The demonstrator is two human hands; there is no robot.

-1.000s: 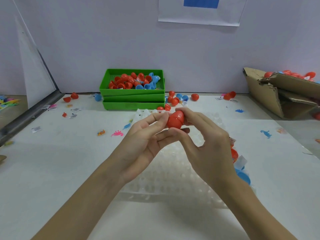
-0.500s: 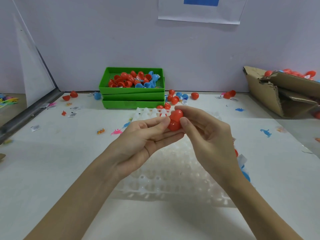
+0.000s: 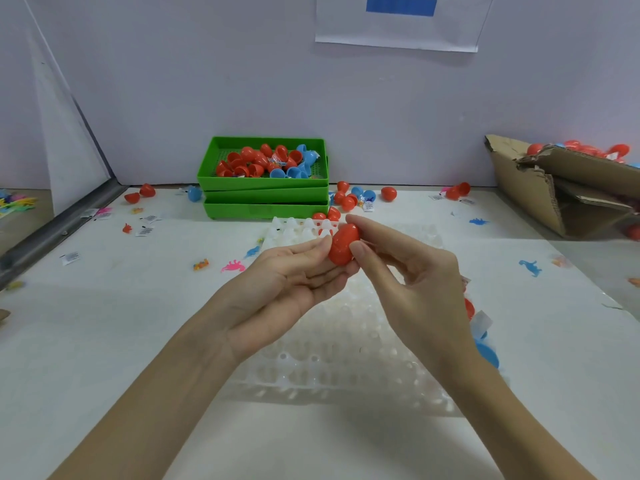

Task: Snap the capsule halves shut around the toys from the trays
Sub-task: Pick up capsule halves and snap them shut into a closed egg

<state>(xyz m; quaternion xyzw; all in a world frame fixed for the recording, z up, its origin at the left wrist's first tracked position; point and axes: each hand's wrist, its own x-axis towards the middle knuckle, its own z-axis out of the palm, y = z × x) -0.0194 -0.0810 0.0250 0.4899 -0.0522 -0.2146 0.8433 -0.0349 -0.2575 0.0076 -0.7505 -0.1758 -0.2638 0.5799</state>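
Both forearms are bare to the frame's edge, and the hands [image 3: 346, 289] wear nothing.

The right hand [image 3: 412, 289] covers most of a red piece [image 3: 468, 308] and a blue piece [image 3: 486, 353] beside the clear tray [image 3: 346, 372]. The cardboard box [image 3: 568, 188] runs off the right edge. Labels [image 3: 143, 231] are too small to read.
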